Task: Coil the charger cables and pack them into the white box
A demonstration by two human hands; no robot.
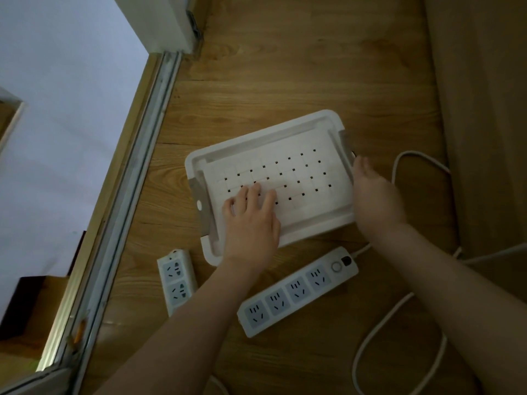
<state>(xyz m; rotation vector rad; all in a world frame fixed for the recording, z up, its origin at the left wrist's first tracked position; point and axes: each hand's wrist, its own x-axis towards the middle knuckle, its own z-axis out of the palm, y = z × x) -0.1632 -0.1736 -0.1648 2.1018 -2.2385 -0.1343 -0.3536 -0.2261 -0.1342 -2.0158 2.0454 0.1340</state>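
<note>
While the left hand (251, 220) lies flat, open, on the white box (285, 132) lid, nothing is gripped. The right hand (373, 192) touches its rounded edge, fingers loose. Long power strip (298, 290) lies on wooden floor (285, 67).

The wooden floor (285, 67) carries the lidded white box (313, 132) and, just beside its near edge, two power strips — a long one (299, 292) and a short one (175, 277) — with white cable (379, 329) looping at right.

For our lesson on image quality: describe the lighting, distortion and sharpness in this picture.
Head view: dim and yellowish, so the white box looks grey; the wide lens bends the door track near the edge; both power strips' sockets stay legible; no glare.
</note>
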